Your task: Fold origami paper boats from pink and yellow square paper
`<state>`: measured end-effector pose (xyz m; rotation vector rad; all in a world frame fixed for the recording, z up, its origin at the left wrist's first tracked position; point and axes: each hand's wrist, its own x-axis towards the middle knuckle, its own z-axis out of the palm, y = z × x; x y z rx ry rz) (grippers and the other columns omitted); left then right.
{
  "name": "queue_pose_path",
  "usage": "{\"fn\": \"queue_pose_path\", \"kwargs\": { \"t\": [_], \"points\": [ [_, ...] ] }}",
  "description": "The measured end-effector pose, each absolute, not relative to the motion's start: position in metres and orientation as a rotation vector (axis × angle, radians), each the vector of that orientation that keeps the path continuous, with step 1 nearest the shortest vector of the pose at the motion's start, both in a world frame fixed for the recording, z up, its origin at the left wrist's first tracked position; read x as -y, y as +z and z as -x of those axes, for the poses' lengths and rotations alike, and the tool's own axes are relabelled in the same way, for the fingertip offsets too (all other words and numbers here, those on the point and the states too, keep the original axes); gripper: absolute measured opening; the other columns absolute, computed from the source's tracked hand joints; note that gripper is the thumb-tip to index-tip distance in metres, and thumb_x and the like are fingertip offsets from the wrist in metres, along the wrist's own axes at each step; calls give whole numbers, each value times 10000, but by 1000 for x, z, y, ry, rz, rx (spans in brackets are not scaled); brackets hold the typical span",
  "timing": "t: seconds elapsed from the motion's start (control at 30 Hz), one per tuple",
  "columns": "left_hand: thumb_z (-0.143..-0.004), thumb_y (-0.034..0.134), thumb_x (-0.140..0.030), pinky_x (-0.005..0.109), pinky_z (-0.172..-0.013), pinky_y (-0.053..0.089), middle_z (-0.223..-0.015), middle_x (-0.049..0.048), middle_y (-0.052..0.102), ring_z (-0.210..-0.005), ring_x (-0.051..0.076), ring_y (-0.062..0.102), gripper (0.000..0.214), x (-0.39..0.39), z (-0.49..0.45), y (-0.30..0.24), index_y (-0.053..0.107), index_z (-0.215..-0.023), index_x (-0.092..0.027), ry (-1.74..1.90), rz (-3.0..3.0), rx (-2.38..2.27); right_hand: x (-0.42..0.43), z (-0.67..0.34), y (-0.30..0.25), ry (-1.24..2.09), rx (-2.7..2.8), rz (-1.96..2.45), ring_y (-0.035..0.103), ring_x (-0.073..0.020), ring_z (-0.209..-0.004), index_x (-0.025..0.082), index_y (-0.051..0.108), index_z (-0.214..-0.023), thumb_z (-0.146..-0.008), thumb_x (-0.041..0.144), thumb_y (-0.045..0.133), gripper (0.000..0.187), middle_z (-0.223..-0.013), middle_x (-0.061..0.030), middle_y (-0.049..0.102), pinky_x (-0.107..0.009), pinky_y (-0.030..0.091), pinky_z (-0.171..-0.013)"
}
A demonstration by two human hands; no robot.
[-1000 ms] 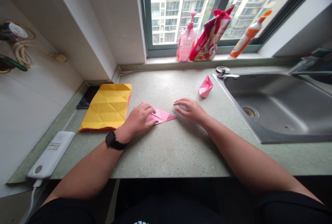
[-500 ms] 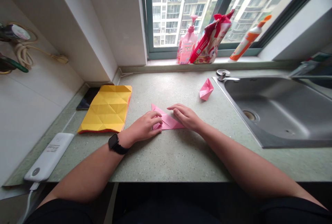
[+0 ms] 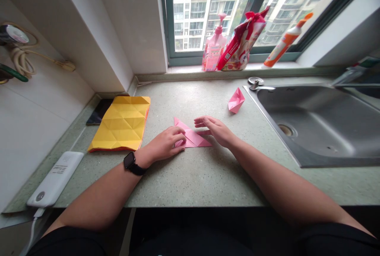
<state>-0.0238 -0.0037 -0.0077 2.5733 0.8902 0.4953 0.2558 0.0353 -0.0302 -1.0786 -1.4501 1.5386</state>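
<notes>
A folded pink paper [image 3: 191,137], roughly triangular with creases across it, lies flat on the counter in front of me. My left hand [image 3: 170,142], with a black watch at the wrist, curls its fingers over the paper's left part and holds it down; the fingertips partly cover that part. At the paper's right side, my right hand [image 3: 216,130] is open with its fingers stretched out and the thumb low near the paper's upper edge. Whether that thumb touches the paper I cannot tell. Farther back on the right stands a small folded pink paper piece [image 3: 236,101].
Creased yellow paper sheets [image 3: 121,123] lie at left, over a dark flat object [image 3: 99,111]. A white power bank [image 3: 56,177] with a cable is near the front left. The steel sink [image 3: 314,125] is at right. Bottles and a red bag [image 3: 242,44] line the windowsill.
My right hand has lifted a little off the paper and shifted slightly right, uncovering its right corner. The left hand keeps its place on the paper.
</notes>
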Motion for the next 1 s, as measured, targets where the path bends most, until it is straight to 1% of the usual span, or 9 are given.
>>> {"fn": "queue_pose_path", "kwargs": {
  "t": [0.13, 0.27, 0.47, 0.53, 0.63, 0.7, 0.77, 0.87, 1.0],
  "points": [
    [-1046, 673, -259, 441, -1055, 567, -1317, 113, 691, -1180, 278, 652, 85, 4, 23, -7, 740, -1090, -229, 496, -2568, -888, -36, -255, -30, 1516, 1490, 1093, 709, -292, -1253, 239, 792, -1176, -1075, 625, 621, 435, -1333, -137, 750, -507, 673, -1022],
    [-1070, 630, -237, 435, -1072, 568, -1307, 106, 687, -1201, 272, 658, 131, 3, 23, -7, 750, -1123, -241, 503, -2534, -869, -35, -254, -29, 1585, 1479, 1061, 713, -271, -1222, 245, 786, -1191, -1012, 540, 743, 348, -1293, -119, 744, -457, 695, -977],
    [-1053, 663, -213, 479, -1147, 558, -1392, 111, 668, -1307, 292, 638, 159, 3, 23, -9, 744, -1185, -249, 547, -2501, -877, -32, -250, -31, 1670, 1459, 1067, 770, -200, -953, 254, 746, -1273, -943, 403, 828, 371, -1171, -75, 766, -434, 705, -908],
    [-1027, 696, -196, 494, -1163, 556, -1421, 117, 661, -1345, 302, 624, 202, 3, 24, -10, 732, -1220, -246, 562, -2504, -876, -31, -247, -33, 1639, 1504, 1078, 778, -221, -1016, 260, 726, -1293, -915, 348, 848, 407, -1156, -77, 783, -430, 698, -917],
    [-991, 746, -196, 506, -1171, 559, -1442, 124, 657, -1371, 309, 618, 268, 1, 25, -12, 719, -1252, -251, 584, -2506, -860, -29, -241, -36, 1534, 1569, 1060, 761, -256, -1178, 276, 726, -1249, -853, 244, 860, 420, -1340, -95, 748, -400, 694, -911],
    [-971, 786, -225, 517, -1173, 557, -1450, 135, 653, -1385, 322, 611, 299, 1, 26, -14, 710, -1260, -251, 605, -2518, -854, -28, -238, -36, 1509, 1581, 1053, 766, -258, -1176, 280, 731, -1222, -838, 203, 834, 404, -1430, -97, 706, -360, 696, -837],
    [-961, 820, -267, 528, -1176, 551, -1466, 151, 638, -1393, 337, 602, 340, 1, 27, -14, 692, -1276, -244, 631, -2536, -871, -28, -238, -37, 1542, 1563, 1067, 785, -233, -1066, 280, 720, -1254, -841, 177, 803, 434, -1359, -87, 737, -321, 678, -749],
    [-962, 838, -331, 556, -1183, 534, -1470, 157, 623, -1391, 353, 592, 383, 1, 28, -13, 657, -1290, -251, 701, -2544, -980, -29, -241, -36, 1606, 1510, 1107, 772, -194, -865, 281, 676, -1344, -856, 165, 769, 510, -1128, -49, 795, -308, 646, -671],
    [-972, 833, -392, 560, -1161, 540, -1425, 156, 626, -1356, 352, 606, 468, 0, 28, -12, 591, -1347, -252, 839, -2499, -1132, -34, -247, -33, 1563, 1426, 1065, 781, -224, -994, 302, 654, -1390, -834, 159, 789, 590, -1362, -92, 755, -387, 680, -800]
  ]
}}
